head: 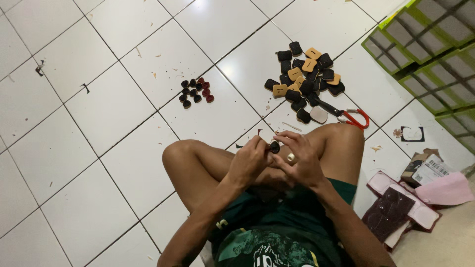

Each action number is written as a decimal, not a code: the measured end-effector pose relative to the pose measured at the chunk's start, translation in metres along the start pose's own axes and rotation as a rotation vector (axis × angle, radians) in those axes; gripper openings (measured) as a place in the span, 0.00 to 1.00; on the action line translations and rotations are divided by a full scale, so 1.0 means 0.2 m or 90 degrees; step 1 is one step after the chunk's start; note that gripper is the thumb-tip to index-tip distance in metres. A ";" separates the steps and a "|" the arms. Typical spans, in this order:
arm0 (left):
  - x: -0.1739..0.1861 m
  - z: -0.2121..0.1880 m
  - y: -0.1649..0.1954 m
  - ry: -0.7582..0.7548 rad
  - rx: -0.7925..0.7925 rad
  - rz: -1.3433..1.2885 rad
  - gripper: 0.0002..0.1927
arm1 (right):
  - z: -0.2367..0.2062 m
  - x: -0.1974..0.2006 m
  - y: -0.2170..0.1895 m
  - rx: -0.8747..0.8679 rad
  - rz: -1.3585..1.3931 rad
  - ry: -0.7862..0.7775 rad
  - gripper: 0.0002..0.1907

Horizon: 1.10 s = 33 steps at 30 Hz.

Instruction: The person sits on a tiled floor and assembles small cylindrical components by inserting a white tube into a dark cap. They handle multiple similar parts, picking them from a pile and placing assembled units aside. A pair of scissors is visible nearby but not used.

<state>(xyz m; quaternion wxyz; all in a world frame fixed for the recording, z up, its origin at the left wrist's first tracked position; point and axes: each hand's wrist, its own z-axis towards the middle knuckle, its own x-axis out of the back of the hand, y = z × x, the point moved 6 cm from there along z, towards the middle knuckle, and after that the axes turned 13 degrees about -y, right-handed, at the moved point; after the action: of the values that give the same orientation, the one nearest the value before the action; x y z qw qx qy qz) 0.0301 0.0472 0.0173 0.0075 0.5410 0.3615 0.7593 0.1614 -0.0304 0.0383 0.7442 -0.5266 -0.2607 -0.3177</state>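
I sit cross-legged on a white tiled floor. My left hand and my right hand meet above my knees and both pinch a small dark piece between the fingertips. A ring shows on a right finger. Ahead lies a pile of black and tan flat pieces. To its left sits a small cluster of dark and red little pieces.
Red-handled scissors lie beside the pile near my right knee. Green wire racks stand at the upper right. Pink sheets, a dark red sheet and a small cardboard box lie at the right. Scraps dot the tiles.
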 end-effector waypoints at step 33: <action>0.12 -0.08 0.13 0.027 -0.347 0.098 0.16 | -0.18 -0.22 0.34 -0.342 0.818 -0.231 0.15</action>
<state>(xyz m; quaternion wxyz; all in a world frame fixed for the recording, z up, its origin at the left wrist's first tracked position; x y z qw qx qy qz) 0.0176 0.0290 0.0484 0.0872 0.5287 0.1019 0.8382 0.1847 -0.0398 -0.0472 0.5737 -0.7854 0.0680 0.2223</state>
